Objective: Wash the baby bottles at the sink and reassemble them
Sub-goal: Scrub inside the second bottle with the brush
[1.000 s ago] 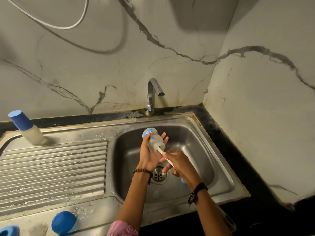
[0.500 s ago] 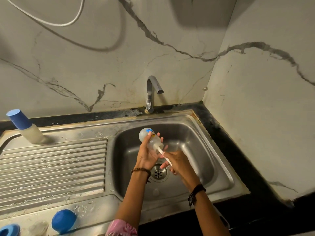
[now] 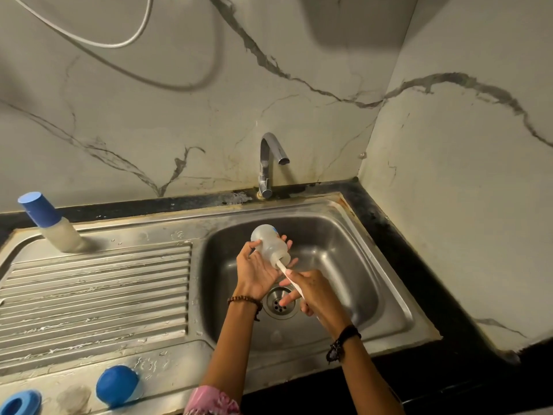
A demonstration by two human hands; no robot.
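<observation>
Two bare hands work over a steel sink (image 3: 389, 295), just above its drain (image 3: 279, 304). The left hand (image 3: 257, 272) curls its fingers around a small clear plastic baby bottle (image 3: 269, 245), tilted with its open mouth facing down toward the person. The right hand (image 3: 311, 290) pinches the white handle of a bottle brush (image 3: 288, 275) pushed into that mouth. Behind the sink basin stands a tap (image 3: 269, 163), with no water visibly running. Left of the basin, on the ridged drainboard (image 3: 95, 295), stand a second, blue-capped bottle (image 3: 49, 223) and loose blue parts (image 3: 117, 384). The held bottle looks light, stiff, and probably slippery when wet, so gripping around its middle seems safest.
</observation>
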